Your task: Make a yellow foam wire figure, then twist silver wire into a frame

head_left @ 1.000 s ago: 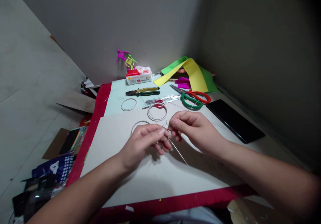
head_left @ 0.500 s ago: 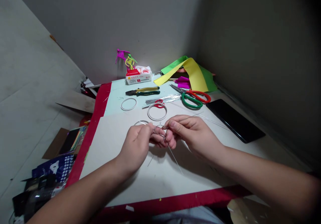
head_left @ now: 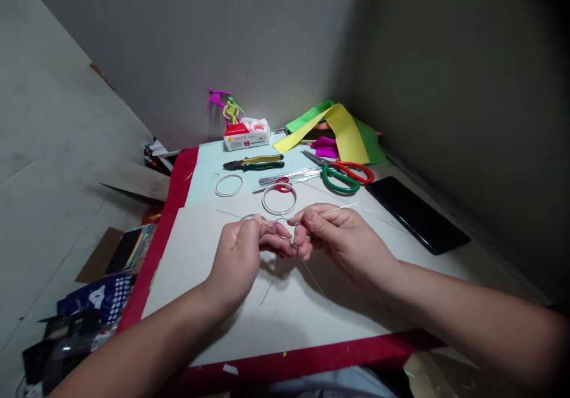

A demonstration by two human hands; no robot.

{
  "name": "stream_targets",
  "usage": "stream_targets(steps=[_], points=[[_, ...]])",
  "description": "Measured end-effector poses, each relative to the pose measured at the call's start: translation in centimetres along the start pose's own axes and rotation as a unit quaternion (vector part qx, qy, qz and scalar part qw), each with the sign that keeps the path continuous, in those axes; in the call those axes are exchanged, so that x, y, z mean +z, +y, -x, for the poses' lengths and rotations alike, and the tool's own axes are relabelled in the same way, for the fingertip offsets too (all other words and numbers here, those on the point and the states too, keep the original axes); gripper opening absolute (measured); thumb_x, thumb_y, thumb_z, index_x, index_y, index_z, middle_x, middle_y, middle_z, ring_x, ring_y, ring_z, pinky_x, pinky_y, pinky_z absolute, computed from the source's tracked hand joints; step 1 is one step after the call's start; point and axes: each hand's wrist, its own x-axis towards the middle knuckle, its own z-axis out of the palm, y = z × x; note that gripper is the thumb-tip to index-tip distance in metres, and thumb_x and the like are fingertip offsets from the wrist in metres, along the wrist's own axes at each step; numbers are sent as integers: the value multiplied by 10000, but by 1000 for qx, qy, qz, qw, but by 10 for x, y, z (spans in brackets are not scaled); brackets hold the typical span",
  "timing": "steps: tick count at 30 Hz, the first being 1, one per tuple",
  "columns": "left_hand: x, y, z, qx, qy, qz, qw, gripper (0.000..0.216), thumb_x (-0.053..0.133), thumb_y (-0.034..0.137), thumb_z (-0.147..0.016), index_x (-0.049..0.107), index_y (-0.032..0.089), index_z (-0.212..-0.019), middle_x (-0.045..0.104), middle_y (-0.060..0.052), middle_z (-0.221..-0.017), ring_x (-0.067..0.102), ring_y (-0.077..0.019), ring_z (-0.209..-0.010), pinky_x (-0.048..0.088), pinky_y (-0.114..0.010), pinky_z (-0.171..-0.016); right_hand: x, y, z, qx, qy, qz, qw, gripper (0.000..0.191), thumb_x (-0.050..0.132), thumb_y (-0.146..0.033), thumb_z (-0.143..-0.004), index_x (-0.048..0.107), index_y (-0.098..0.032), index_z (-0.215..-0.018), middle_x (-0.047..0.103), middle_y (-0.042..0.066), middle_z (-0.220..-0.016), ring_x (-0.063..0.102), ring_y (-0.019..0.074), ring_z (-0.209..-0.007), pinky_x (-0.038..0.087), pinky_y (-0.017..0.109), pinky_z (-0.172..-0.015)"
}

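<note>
Between my hands is a small twisted wire figure (head_left: 292, 240), with thin straight wire ends sticking out several ways. My left hand (head_left: 243, 249) is closed, thumb and fingers pinching the figure's left side. At its other side my right hand (head_left: 338, 231) is closed too, pinching wire near the twisted part; one wire end (head_left: 342, 208) runs out over its knuckles. Just beyond the fingers lies a white ring of tape (head_left: 279, 212). Another ring (head_left: 253, 215) is partly hidden behind my left hand. The fingers cover part of the wire.
Farther back lie pliers (head_left: 253, 163), a third ring (head_left: 228, 194), a bundle of straight wires (head_left: 289, 176) and scissors (head_left: 341, 178). A black phone (head_left: 416, 214) is at right. Behind stand a small box (head_left: 247, 139) with wire figures (head_left: 230, 111) and coloured paper (head_left: 342, 130).
My left hand has shifted slightly left, its fingers changing their hold on the wire. The wire ends have turned, one now pointing out left past the thumb. My right hand has barely moved.
</note>
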Motion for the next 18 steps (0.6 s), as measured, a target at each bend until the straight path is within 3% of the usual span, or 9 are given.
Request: stream_targets(steps=[18], points=[[-3,12,-6,13,60,57,996,332,393,216,-842,666,111,-684,722,-85,-623,669,-191,-606,525,-282,-598,-9,-3,-3,-104,16,52,993,208,615,-337,-876,726,-166,-835,678,46,-766,648,120,-636,556,253,-621]])
